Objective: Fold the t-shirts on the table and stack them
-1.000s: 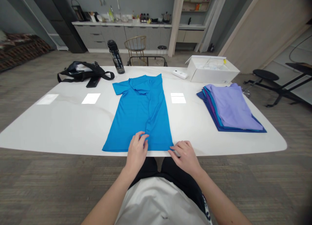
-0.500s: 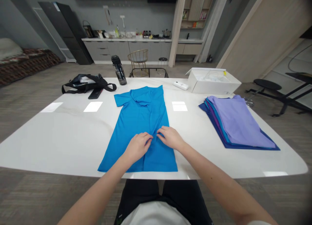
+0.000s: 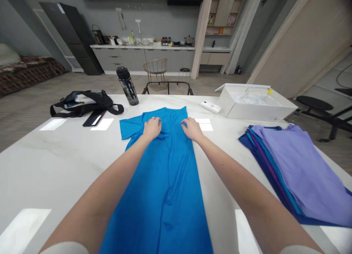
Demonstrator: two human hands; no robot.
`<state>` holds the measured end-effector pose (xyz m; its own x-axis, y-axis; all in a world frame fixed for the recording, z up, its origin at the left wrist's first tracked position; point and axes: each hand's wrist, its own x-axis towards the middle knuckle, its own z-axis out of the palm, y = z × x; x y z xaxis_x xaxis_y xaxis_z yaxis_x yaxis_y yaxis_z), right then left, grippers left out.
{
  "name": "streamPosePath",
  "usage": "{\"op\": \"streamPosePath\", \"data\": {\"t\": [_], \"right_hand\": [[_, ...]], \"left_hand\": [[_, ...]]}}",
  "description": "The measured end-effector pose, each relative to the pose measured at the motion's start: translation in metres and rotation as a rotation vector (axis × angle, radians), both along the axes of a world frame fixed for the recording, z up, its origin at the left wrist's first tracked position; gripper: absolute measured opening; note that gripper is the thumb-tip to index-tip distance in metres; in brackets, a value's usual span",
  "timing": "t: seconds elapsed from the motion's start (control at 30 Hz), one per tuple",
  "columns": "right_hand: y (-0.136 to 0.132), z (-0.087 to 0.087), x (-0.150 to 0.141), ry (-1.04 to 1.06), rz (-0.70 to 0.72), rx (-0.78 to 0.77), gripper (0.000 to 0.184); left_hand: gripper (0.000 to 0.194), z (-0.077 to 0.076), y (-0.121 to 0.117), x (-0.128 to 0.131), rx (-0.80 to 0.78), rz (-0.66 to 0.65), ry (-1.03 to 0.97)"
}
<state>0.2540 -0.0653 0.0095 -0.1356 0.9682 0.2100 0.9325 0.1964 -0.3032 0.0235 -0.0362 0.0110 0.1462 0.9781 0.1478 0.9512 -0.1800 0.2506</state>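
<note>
A blue short-sleeved T-shirt (image 3: 176,173) lies lengthwise in front of me, one sleeve out to the left and its right side a straight edge. Creases run down its middle. My left hand (image 3: 152,128) rests over the upper part near the sleeve, fingers loosely bent and apart, holding nothing that I can see. At the shirt's upper right edge is my right hand (image 3: 191,128), its thumb and fingers apart with no cloth visibly gripped. Whether the fingertips press on the fabric is hard to make out.
A stack of folded garments (image 3: 305,169), lavender on top, lies at the right. Behind it stands an open white box (image 3: 253,103) beside a small white device (image 3: 210,107). Toward the back left are a black bottle (image 3: 128,86), a black bag (image 3: 85,102) and a phone (image 3: 94,118).
Both hands have moved forward, from the shirt's lower middle to its upper part near the collar, and spread apart. My view has come closer to the table.
</note>
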Motion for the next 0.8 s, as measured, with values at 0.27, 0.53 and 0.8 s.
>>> {"op": "streamPosePath", "data": {"t": [0.27,0.53,0.8], "right_hand": [[0.138,-0.016,0.008,-0.045,-0.1,-0.068,0.042],[0.164,-0.04,0.022,-0.021,-0.036,-0.019,0.02],[0.171,-0.041,0.013,-0.02,-0.134,0.067,0.021]], "left_hand": [[0.039,-0.03,0.078,-0.001,-0.013,0.074,0.136],[0.034,-0.028,0.075,-0.003,-0.021,-0.076,0.123],[0.041,-0.009,0.103,-0.005,-0.034,-0.013,0.191]]}}
